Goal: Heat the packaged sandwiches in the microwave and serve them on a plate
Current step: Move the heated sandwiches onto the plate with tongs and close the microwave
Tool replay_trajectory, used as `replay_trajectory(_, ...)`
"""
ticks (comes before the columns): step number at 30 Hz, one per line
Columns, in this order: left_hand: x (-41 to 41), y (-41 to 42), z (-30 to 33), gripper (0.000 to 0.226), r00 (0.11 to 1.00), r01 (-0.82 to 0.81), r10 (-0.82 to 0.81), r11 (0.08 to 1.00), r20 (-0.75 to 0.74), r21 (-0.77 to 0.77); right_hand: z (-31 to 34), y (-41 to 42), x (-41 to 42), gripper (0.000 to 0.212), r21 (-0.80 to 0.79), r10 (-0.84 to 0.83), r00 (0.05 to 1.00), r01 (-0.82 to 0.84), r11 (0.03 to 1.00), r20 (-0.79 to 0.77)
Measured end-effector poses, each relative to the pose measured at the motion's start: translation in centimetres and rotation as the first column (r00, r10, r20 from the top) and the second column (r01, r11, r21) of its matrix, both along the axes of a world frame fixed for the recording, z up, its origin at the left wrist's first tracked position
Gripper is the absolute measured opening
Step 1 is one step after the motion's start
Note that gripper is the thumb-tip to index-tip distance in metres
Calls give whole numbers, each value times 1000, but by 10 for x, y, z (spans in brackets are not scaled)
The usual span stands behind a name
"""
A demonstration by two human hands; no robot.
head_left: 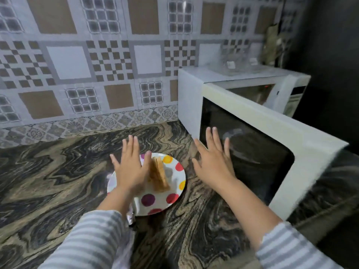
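A white plate with coloured dots (171, 199) sits on the swirled stone counter. On it stands a toasted sandwich half (158, 174), cut side up. My left hand (131, 167) hovers over the plate's left side with straight, spread fingers, its thumb close to the sandwich; it holds nothing. My right hand (212, 164) is spread flat in front of the dark glass of the microwave door (252, 156). The white microwave (233, 82) stands at the right with its door swung open toward me. Whether the right hand touches the door cannot be told.
Crumpled clear packaging (231, 65) lies on top of the microwave. A small shiny wrapper or object (131, 216) lies under my left wrist by the plate's near edge. A patterned tile wall runs behind the counter (58, 181). A dark surface rises at the far right.
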State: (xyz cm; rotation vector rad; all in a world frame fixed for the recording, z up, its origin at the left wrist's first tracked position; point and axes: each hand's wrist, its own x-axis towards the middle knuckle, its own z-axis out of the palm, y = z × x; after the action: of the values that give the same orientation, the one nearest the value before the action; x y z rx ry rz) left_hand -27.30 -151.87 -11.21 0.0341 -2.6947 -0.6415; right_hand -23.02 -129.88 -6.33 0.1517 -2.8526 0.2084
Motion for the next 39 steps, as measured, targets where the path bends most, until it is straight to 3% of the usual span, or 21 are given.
replay_trajectory(4,-22,70,44,60,964,245,-245,969,-102,-13,58,15,33,63,148,-91,963,132,980,-254)
replay_trajectory(7,-26,124,75,58,891,430,-422,903,-169,13,89,29,53,64,216,-189,913,279,936,-360)
replay_trajectory(14,-25,213,106,57,754,628,-573,773,-322,93,116,78,71,82,340,-519,796,604,721,-312)
replay_trajectory(17,-29,233,102,55,765,591,-530,803,-367,72,113,105,72,81,298,-574,771,637,711,-276)
replay_trajectory(22,-41,259,102,63,768,518,-511,850,-386,-96,113,169,51,82,215,-582,794,608,764,-177)
replay_trajectory(30,-85,320,93,65,825,297,-382,920,-416,-256,111,282,-34,87,206,-419,896,442,873,-146)
replay_trajectory(39,-142,375,89,71,875,39,-140,974,-462,-222,112,365,-173,92,183,-92,993,105,977,-77)
